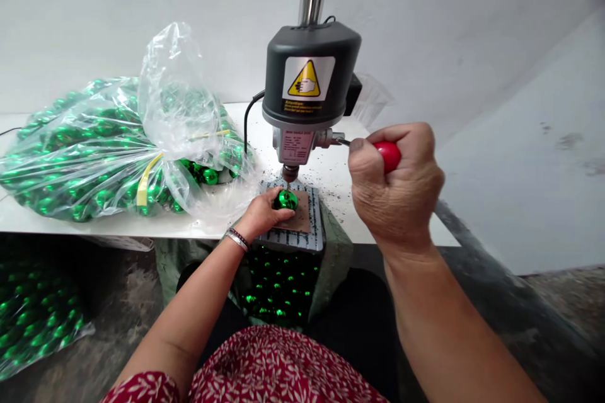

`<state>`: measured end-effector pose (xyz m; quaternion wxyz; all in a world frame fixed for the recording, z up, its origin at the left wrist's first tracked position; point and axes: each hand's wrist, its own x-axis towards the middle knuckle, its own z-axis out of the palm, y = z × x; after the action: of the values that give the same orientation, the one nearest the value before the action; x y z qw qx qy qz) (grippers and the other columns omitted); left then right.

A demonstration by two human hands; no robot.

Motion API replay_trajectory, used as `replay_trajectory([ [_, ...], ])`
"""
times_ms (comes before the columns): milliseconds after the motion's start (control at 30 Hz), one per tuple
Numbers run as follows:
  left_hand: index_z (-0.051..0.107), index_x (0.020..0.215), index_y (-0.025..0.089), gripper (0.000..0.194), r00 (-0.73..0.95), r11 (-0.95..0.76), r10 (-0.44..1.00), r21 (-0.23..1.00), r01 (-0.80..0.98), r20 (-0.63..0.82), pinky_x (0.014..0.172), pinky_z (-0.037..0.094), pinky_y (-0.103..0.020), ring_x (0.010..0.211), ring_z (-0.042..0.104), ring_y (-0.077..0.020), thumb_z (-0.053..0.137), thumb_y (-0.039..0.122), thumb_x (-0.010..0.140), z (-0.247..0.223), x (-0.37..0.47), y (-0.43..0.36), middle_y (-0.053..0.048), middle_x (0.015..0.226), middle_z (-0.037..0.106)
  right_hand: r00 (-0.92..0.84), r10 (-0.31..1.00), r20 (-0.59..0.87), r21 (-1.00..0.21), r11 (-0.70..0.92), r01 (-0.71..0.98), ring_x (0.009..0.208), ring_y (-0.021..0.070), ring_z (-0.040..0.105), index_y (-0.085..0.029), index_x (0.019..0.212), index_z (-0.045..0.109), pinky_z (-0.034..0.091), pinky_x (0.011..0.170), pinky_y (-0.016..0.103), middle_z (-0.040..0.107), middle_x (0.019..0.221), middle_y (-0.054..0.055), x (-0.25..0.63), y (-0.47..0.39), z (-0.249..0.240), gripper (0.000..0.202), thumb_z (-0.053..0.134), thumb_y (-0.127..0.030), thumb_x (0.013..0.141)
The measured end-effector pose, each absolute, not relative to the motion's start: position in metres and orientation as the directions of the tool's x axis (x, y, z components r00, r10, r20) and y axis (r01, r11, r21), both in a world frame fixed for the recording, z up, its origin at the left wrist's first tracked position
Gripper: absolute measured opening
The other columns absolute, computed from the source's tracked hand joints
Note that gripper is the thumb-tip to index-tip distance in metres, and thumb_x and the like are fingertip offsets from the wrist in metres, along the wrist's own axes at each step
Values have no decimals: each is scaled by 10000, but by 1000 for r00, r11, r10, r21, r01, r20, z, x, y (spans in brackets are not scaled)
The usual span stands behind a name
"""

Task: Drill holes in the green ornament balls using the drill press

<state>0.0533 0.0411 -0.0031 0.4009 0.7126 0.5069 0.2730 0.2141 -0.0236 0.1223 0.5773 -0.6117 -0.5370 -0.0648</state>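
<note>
A shiny green ball rests on a brown board over the grey slotted base of a drill press. My left hand is closed around the ball's left side, thumb along its near edge. Directly above, the drill chuck points down and its thin bit meets the top of the ball; whether it has gone in I cannot tell. My right hand is wrapped round the red knob of the press's lever, right of the motor housing.
A clear plastic bag full of green balls lies on the white table at left. Dark shavings surround the base. Below the table edge, a green cloth sack holds more balls. Another bag of balls sits on the floor.
</note>
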Motion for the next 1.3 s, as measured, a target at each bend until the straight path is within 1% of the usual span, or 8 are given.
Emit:
replay_trajectory([
  [133,630,1243,177,559,340,-158,940,858,490,-21,893,502,-289,952,653,-201,748,289,709,-4,53,41,-16,1027,718,429,549,717,-622,228,749,625,99,507,-236,792,466,442,651,275,563,712,-17,212,-24,116,207,474,-441,822],
  [267,599,1286,144,612,314,-143,949,850,507,-28,945,487,-314,1022,649,-229,750,276,707,-3,55,39,-62,1128,703,434,503,748,-599,230,767,568,91,484,-221,787,495,427,596,266,552,667,-14,210,-25,103,221,496,-440,819],
  [600,600,1274,151,595,327,-187,945,845,502,15,977,474,-327,1072,639,-242,740,274,708,-6,53,40,-65,1152,699,326,338,883,-429,297,853,581,76,522,-197,827,526,419,571,225,588,687,-12,213,-20,75,183,524,-377,861],
  [800,666,1138,179,446,347,-226,936,855,466,59,871,502,-286,962,649,-210,730,286,709,-8,52,39,-13,984,718,256,303,918,-359,358,862,587,65,513,-191,837,519,400,561,213,580,696,-18,214,-21,57,119,542,-306,857],
  [1000,655,1138,189,472,301,-208,953,824,527,48,784,503,-282,839,646,-188,736,322,692,-9,54,38,2,918,707,364,376,853,-499,380,779,578,52,469,-172,798,525,375,556,211,554,674,-22,215,-9,111,201,522,-368,845],
  [1100,634,1168,191,503,294,-208,954,834,510,58,793,501,-282,846,639,-181,736,307,690,-8,51,32,2,925,699,426,550,718,-639,281,716,553,38,376,-168,742,492,333,564,216,476,610,-55,216,-1,150,191,562,-329,818],
  [1200,612,1220,187,549,408,-278,908,859,429,90,832,501,-291,901,631,-179,733,290,695,-4,39,20,-23,1018,692,474,621,624,-704,184,686,558,37,346,-167,726,470,317,593,221,434,590,-76,217,3,169,192,596,-285,810],
  [1300,603,1275,196,670,599,-372,797,844,386,78,799,518,-303,865,624,-175,787,328,644,6,19,9,-59,1118,672,485,620,617,-708,168,686,582,39,355,-161,747,473,321,619,222,445,616,-76,216,3,168,184,599,-273,821],
])
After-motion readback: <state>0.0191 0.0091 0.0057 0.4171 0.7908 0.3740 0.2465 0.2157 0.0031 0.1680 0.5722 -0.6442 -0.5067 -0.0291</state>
